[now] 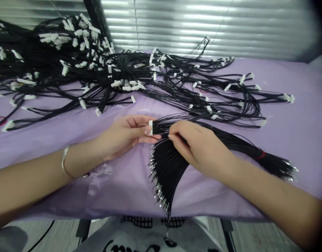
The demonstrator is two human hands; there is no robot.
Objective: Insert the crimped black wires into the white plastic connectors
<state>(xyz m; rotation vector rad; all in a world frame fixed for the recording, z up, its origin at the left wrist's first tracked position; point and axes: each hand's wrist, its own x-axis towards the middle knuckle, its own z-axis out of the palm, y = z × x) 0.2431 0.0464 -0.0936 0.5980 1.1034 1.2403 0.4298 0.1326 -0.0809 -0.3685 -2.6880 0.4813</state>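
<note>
A small white connector housing (151,127) is pinched between the thumb and fingers of my left hand (132,131). Several black wires run out of its right side. Close by on the right, my right hand (196,141) is closed in a pinch on a thin black wire near the connector. Under both hands a fan of loose black wires (170,168) spreads down toward the table's front edge, with silvery metal terminals along its left ends. The same bundle stretches right to a red tie (260,155), past which more bare metal tips (291,169) show.
A large tangled heap of black cables with white connectors (58,63) fills the back left and extends along the back of the table. Purple sheeting (289,129) covers the tabletop. Window blinds (176,24) stand behind it. Below the front edge are table legs (83,229).
</note>
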